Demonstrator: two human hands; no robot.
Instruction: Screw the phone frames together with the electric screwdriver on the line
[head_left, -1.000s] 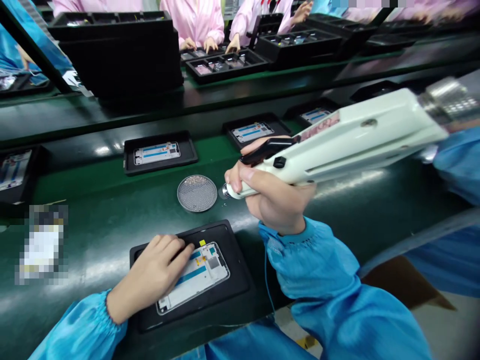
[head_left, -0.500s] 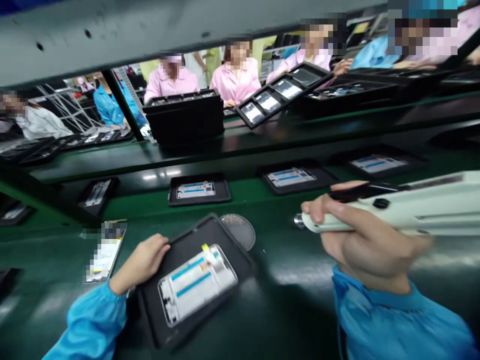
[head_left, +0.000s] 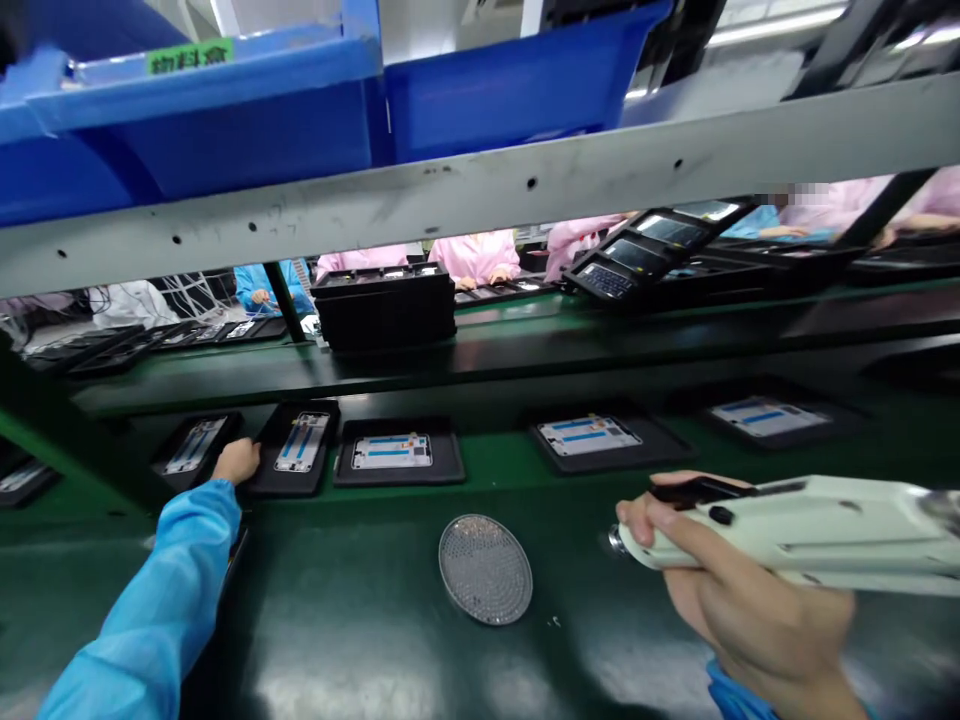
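Observation:
At the back left, my left hand [head_left: 238,460] grips the left edge of a black tray [head_left: 289,482]. In that tray lies a silver phone housing [head_left: 302,442] with blue strips. My right hand [head_left: 742,590] is wrapped round a pale green electric screwdriver [head_left: 810,525], its tip pointing left above the bench. Between my hands, a round dish of small screws [head_left: 485,570] rests on the green bench [head_left: 360,600].
More black trays with phone housings stand in the back row, such as one tray [head_left: 448,455] beside mine. Blue bins [head_left: 510,90] sit above a grey rail [head_left: 465,190]. Behind a raised shelf, co-workers in pink and blue sleeves handle trays. A green post [head_left: 67,440] stands at left.
My left hand has moved the tray with the phone housing from the bench front to the back row. The screwdriver stays in my right hand. The view has tilted up.

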